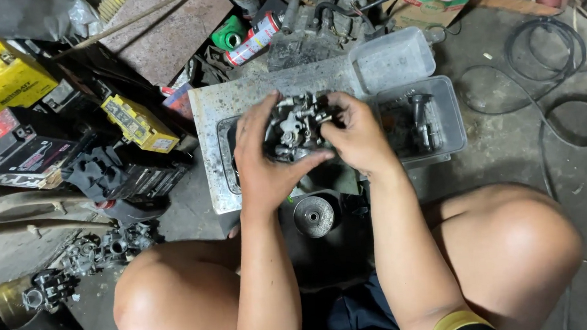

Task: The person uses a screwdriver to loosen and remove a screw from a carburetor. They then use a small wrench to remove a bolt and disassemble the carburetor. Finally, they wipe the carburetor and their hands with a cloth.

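Note:
Both my hands hold a grimy grey metal carburetor [297,126] over a shallow metal tray [227,167]. My left hand [262,160] wraps it from the left and below, thumb across its lower edge. My right hand [358,139] grips its right side with fingers curled onto the top. The part's underside is hidden by my palms. A round metal disc [313,216] lies on the floor just below my hands, between my knees.
A clear plastic box [443,115] holding a dark metal part stands to the right, its lid [393,58] behind it. Yellow and black batteries [0,73] and more carburetors [98,250] crowd the left. Spray cans [252,41] lie at the back. Black cables [553,89] loop at right.

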